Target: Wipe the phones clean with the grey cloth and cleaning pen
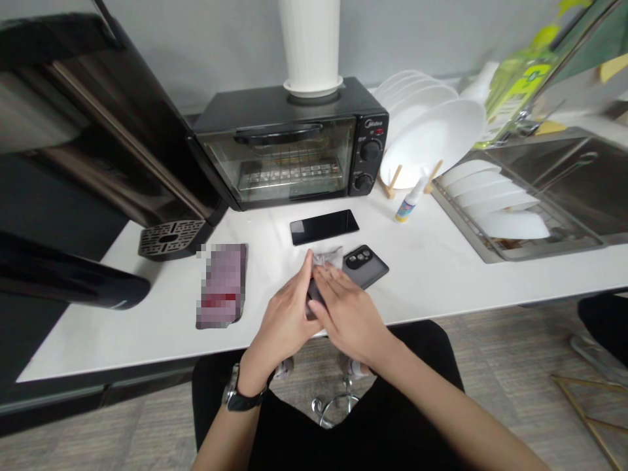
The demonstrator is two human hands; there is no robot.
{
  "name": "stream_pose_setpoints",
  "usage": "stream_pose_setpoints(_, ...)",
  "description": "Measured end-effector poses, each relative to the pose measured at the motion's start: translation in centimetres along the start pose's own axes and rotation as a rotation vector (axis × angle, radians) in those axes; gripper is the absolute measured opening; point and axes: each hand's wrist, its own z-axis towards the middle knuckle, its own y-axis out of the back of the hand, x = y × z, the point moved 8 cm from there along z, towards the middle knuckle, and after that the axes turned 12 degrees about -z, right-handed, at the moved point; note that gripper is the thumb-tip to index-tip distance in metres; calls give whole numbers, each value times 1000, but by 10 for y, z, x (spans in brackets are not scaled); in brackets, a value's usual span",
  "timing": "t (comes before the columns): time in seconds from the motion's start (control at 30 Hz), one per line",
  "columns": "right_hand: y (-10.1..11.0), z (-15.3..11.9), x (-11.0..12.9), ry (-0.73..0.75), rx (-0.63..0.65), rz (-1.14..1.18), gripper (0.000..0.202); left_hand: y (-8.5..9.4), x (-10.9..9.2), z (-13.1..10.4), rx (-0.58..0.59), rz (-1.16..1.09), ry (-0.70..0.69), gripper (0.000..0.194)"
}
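Observation:
A dark grey phone (375,269) with a round-lens camera block lies back up on the white counter, partly covered by my right hand. My left hand (287,314), wearing a black-strapped watch (239,392), grips the dark edge showing between my hands, which looks like the same phone's lower end. Pressed over it are the bent fingers of my right hand (348,311), on a crumpled pale grey cloth (333,256). The fingertips under the cloth are hidden. Just behind lies a black phone (324,227), screen up. Left of my hands is a blurred-out purple phone-like item (223,288).
A small white spray bottle (411,199) stands at the right. Behind are a black toaster oven (289,160), a white pot (311,46) and racked plates (426,137). Bowls (490,196) sit by the sink (589,176). A dark machine (122,131) stands left.

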Motion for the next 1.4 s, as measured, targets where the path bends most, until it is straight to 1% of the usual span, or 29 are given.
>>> stream_pose_setpoints(0.07,1,-7,26,41,12,38,60,0,0,-2,-10,11,-35,102)
stream_pose_setpoints(0.1,2,-13,34,54,10,50,59,0,0,-3,-13,19,-41,101)
stream_pose_setpoints(0.17,5,-30,42,80,6,61,55,-1,2,-3,-12,33,-21,104)
stream_pose_setpoints(0.2,6,-38,40,86,6,54,54,-2,3,-3,-13,36,-6,107)
stream_pose_setpoints(0.23,7,-46,35,84,9,38,54,-2,3,-3,-16,35,4,111)
stream_pose_setpoints(0.3,10,-59,13,60,12,-14,54,-2,2,-2,-21,24,12,119)
stream_pose_setpoints(0.4,15,-66,-32,-30,-1,-121,56,-2,-1,0,-9,12,18,124)
stream_pose_setpoints(0.47,17,-60,-57,-85,-8,-183,58,-3,0,1,14,16,31,125)
stream_pose_setpoints(0.53,16,-47,-69,-101,-12,-205,61,-3,0,2,30,26,38,126)
stream_pose_setpoints(0.6,14,-32,-68,-88,-21,-187,65,-2,-1,3,33,30,35,126)
stream_pose_setpoints(0.67,11,-20,-62,-46,-28,-153,67,-2,-1,3,31,21,30,125)
stream_pose_setpoints(0.73,9,-14,-57,33,-7,-115,62,-2,-1,2,24,6,30,124)
stream_pose_setpoints(0.77,9,-12,-59,53,1,-105,59,-2,0,1,19,1,31,123)
stream_pose_setpoints(0.8,10,-12,-64,44,2,-106,57,-3,1,1,16,0,33,123)
stream_pose_setpoints(0.9,13,-11,-83,-88,-28,-148,58,-3,2,1,15,5,44,125)
stream_pose_setpoints(0.93,12,-10,-82,-107,-36,-157,58,-3,2,1,17,6,48,125)
stream_pose_setpoints(0.97,10,-8,-76,-90,-34,-154,58,-2,2,2,18,5,49,126)
stream_pose_setpoints(1.07,3,-1,-44,73,-4,-98,56,-2,1,2,26,6,44,127)
stream_pose_setpoints(1.1,2,0,-37,122,5,-75,54,-2,0,2,25,7,43,127)
stream_pose_setpoints(1.13,3,0,-37,140,10,-60,54,-1,0,2,22,8,46,127)
stream_pose_setpoints(1.17,5,0,-42,124,7,-60,53,-1,1,2,20,7,51,127)
stream_pose_setpoints(1.3,14,-7,-90,-51,-15,-141,51,-2,3,2,7,8,53,127)
stream_pose_setpoints(1.33,14,-8,-96,-73,-19,-159,49,-3,3,2,6,9,46,126)
stream_pose_setpoints(1.37,13,-7,-96,-83,-23,-167,45,-3,3,2,4,9,40,125)
stream_pose_setpoints(1.4,11,-5,-92,-86,-29,-166,41,-3,2,2,4,9,35,124)
